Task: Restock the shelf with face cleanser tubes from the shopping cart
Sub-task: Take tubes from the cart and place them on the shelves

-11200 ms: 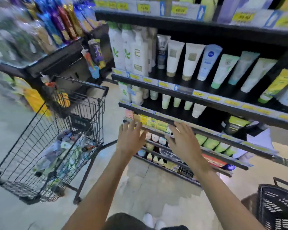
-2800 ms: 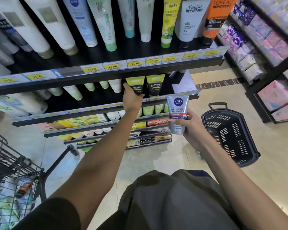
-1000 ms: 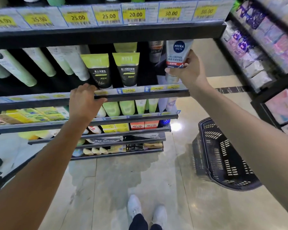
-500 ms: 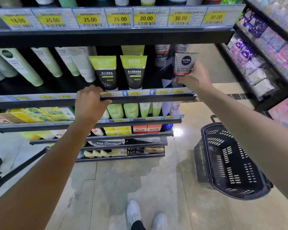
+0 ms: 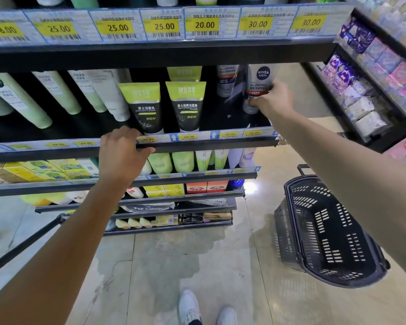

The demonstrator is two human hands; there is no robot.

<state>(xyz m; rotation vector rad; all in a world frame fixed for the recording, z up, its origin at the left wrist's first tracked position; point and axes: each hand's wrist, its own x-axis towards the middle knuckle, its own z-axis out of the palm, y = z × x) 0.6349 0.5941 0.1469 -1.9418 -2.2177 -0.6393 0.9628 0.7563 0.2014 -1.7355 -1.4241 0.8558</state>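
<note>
From the head camera, a black metal shelf [image 5: 197, 146] with a flat front lip carries glossy paper price strips in yellow and white. On it stand soft plastic tubes, cap down: two lime-green and black flat-crimped tubes [image 5: 164, 106] marked MEN, and pale green and white rounded tubes [image 5: 63, 95] leaning to the left.

The right hand [image 5: 271, 102] grips a silver-grey plastic face cleanser tube [image 5: 259, 83] near its lower end, fingers curled round it. The tube is smooth and slightly shiny, wide and flat at the top, with a dark blue round NIVEA MEN badge, OIL CONTROL lettering and a red band. It stands upright at the right end of the shelf, just beside a grey and orange tube [image 5: 226, 79] of like shape.

The left hand [image 5: 122, 153] rests on the shelf's front lip, fingers curled over the edge.

On the glossy beige tiled floor [image 5: 174, 266] stands a black perforated plastic shopping basket [image 5: 326, 231].
</note>
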